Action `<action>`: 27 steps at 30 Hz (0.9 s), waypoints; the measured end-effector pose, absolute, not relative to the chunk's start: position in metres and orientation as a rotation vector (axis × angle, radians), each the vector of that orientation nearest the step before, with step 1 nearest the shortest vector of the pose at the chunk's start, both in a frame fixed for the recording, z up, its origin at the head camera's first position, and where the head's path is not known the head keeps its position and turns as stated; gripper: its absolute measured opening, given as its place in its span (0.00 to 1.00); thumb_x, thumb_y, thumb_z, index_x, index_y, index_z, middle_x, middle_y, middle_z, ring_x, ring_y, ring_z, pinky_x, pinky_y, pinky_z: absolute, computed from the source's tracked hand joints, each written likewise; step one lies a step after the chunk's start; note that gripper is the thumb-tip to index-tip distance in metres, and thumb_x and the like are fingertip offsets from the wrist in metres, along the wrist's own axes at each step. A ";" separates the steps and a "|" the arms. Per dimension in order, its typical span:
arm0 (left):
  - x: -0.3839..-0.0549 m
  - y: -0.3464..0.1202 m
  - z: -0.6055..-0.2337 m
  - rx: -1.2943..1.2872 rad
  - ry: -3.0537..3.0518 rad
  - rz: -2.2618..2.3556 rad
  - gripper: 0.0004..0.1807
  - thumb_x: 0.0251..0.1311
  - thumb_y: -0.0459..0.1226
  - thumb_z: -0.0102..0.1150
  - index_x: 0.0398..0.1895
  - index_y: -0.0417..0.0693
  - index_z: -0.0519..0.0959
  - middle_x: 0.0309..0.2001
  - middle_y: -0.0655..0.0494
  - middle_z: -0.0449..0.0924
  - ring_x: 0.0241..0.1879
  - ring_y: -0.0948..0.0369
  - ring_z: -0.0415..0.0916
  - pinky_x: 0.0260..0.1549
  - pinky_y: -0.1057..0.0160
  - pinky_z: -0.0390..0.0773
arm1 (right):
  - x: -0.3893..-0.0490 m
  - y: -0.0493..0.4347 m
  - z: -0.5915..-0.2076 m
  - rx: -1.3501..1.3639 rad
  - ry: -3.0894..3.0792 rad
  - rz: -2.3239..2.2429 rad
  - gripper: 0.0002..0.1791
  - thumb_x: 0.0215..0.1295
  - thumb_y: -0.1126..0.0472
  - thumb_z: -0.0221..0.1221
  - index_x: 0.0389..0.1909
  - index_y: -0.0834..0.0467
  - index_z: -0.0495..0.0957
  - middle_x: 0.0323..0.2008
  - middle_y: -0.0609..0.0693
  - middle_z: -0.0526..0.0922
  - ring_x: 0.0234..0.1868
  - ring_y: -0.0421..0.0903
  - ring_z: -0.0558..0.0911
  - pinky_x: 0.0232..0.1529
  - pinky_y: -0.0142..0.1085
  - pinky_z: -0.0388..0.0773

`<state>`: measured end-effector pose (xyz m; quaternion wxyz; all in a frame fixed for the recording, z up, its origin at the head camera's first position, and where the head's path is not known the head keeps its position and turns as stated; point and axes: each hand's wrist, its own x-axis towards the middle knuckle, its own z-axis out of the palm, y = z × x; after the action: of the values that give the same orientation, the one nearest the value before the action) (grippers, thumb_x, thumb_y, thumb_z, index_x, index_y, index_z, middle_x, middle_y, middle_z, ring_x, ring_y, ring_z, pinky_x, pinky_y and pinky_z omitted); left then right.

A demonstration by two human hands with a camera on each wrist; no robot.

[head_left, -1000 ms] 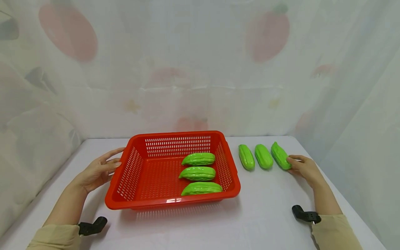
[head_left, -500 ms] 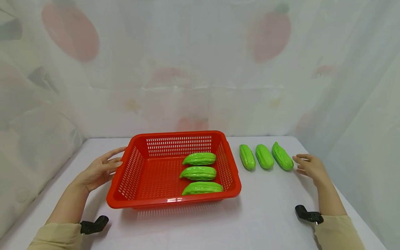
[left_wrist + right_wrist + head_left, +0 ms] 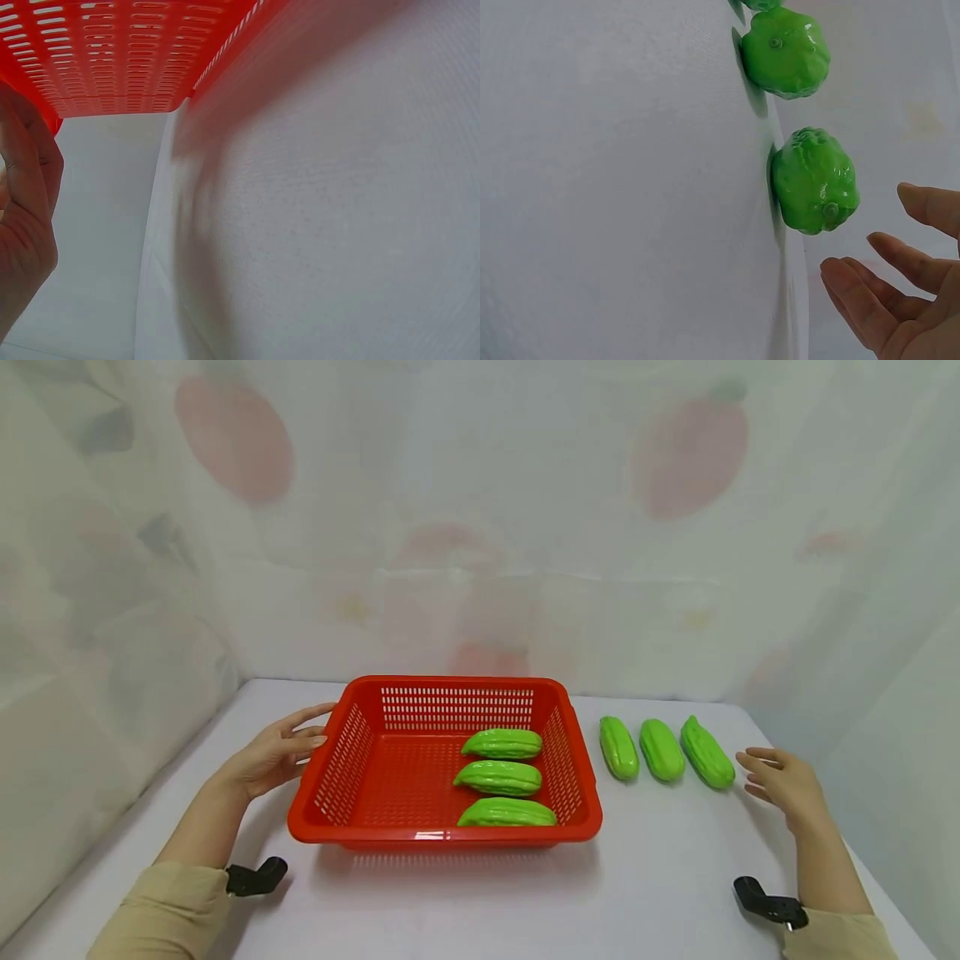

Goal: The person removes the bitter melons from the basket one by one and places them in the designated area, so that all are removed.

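Observation:
A red slotted plastic basket (image 3: 408, 835) stands on the table, with three glossy green bitter melons (image 3: 498, 777) lying crosswise in its right half. At its left side, my left hand (image 3: 272, 762) has its loosely extended fingers right at the rim; the left wrist view shows the hand (image 3: 26, 187) beside the basket wall (image 3: 120, 67). To the right of the basket, three more bitter melons lie in a row: a left one (image 3: 618, 748), a middle one (image 3: 662, 750) and a right one (image 3: 707, 752). My right hand (image 3: 787, 785) is just right of the last melon (image 3: 815, 181), fingers spread and holding nothing.
The white table (image 3: 480, 918) ends at a pale curtain (image 3: 480, 527) with a faded fruit print, which also runs along both sides. Each wrist carries a black camera mount, the left one (image 3: 257, 877) and the right one (image 3: 768, 906).
My right hand has let go of the rightmost bitter melon and drawn away to the right. The left hand stays at the basket rim. The head view has turned slightly, shifting the scene rightward.

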<state>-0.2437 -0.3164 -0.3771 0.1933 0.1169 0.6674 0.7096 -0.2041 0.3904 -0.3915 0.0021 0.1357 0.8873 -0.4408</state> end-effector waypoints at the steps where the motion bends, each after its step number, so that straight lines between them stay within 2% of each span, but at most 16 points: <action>1: -0.244 -0.316 -0.377 0.325 1.876 1.990 0.28 0.73 0.33 0.45 0.74 0.57 0.57 0.51 0.66 0.83 0.47 0.67 0.82 0.47 0.61 0.83 | -0.204 0.391 -0.391 0.430 2.788 -1.381 0.42 0.74 0.42 0.46 0.71 0.74 0.55 0.68 0.76 0.61 0.41 0.33 0.78 0.38 0.25 0.83; 5: -0.244 -0.316 -0.377 0.320 1.893 1.985 0.28 0.73 0.33 0.45 0.74 0.57 0.57 0.51 0.66 0.83 0.48 0.67 0.81 0.47 0.60 0.82 | -0.204 0.389 -0.390 0.445 2.798 -1.384 0.41 0.74 0.42 0.46 0.72 0.73 0.55 0.69 0.75 0.61 0.49 0.46 0.80 0.38 0.24 0.83; 10: -0.246 -0.316 -0.378 0.318 1.890 1.982 0.28 0.73 0.33 0.46 0.74 0.58 0.57 0.51 0.66 0.82 0.48 0.66 0.80 0.47 0.60 0.82 | -0.203 0.385 -0.387 0.443 2.828 -1.405 0.40 0.74 0.43 0.47 0.71 0.73 0.56 0.68 0.75 0.63 0.53 0.53 0.79 0.37 0.23 0.82; 12: -0.246 -0.316 -0.378 0.320 1.885 1.982 0.28 0.73 0.33 0.45 0.74 0.58 0.57 0.51 0.66 0.82 0.48 0.67 0.81 0.47 0.61 0.82 | -0.203 0.382 -0.384 0.439 2.848 -1.395 0.40 0.74 0.42 0.47 0.71 0.72 0.57 0.68 0.74 0.64 0.49 0.46 0.80 0.36 0.22 0.82; 14: -0.246 -0.316 -0.378 0.320 1.881 1.984 0.28 0.73 0.33 0.45 0.74 0.58 0.57 0.51 0.66 0.83 0.47 0.67 0.81 0.47 0.61 0.83 | -0.203 0.377 -0.380 0.414 2.858 -1.407 0.40 0.74 0.42 0.47 0.71 0.71 0.58 0.67 0.74 0.65 0.44 0.35 0.79 0.36 0.21 0.81; 17: -0.246 -0.316 -0.378 0.315 1.886 1.980 0.28 0.73 0.33 0.45 0.74 0.58 0.57 0.51 0.67 0.83 0.47 0.67 0.81 0.47 0.61 0.83 | -0.205 0.368 -0.371 0.362 2.878 -1.425 0.40 0.74 0.42 0.48 0.70 0.70 0.59 0.67 0.73 0.65 0.35 0.19 0.73 0.36 0.20 0.81; 20: -0.246 -0.316 -0.378 0.307 1.884 1.982 0.28 0.73 0.33 0.45 0.74 0.58 0.57 0.51 0.67 0.83 0.47 0.67 0.81 0.47 0.61 0.83 | -0.207 0.358 -0.361 0.289 2.881 -1.466 0.39 0.73 0.42 0.49 0.71 0.70 0.60 0.66 0.71 0.68 0.33 0.14 0.72 0.37 0.19 0.80; 23: -0.246 -0.316 -0.378 0.309 1.873 1.988 0.28 0.74 0.33 0.44 0.74 0.58 0.57 0.51 0.67 0.83 0.47 0.67 0.82 0.46 0.62 0.84 | -0.211 0.346 -0.349 0.205 2.878 -1.499 0.39 0.72 0.42 0.51 0.71 0.68 0.60 0.57 0.55 0.76 0.36 0.15 0.75 0.39 0.19 0.80; 25: -0.246 -0.317 -0.378 0.317 1.863 1.994 0.27 0.74 0.33 0.44 0.73 0.58 0.58 0.51 0.67 0.83 0.46 0.67 0.82 0.45 0.62 0.84 | -0.215 0.337 -0.340 0.139 2.870 -1.515 0.39 0.71 0.41 0.52 0.71 0.67 0.60 0.53 0.44 0.75 0.38 0.16 0.75 0.41 0.19 0.80; 27: -0.246 -0.317 -0.378 0.325 1.853 2.001 0.27 0.74 0.33 0.44 0.73 0.58 0.58 0.50 0.66 0.83 0.46 0.67 0.83 0.45 0.62 0.84 | -0.219 0.327 -0.328 0.061 2.862 -1.530 0.39 0.72 0.42 0.52 0.71 0.66 0.60 0.50 0.38 0.73 0.40 0.17 0.75 0.42 0.18 0.80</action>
<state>-0.2461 -0.3166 -0.3779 0.1965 0.1161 0.6616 0.7143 -0.2194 0.3270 -0.3285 -0.0519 0.0187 0.8806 -0.4707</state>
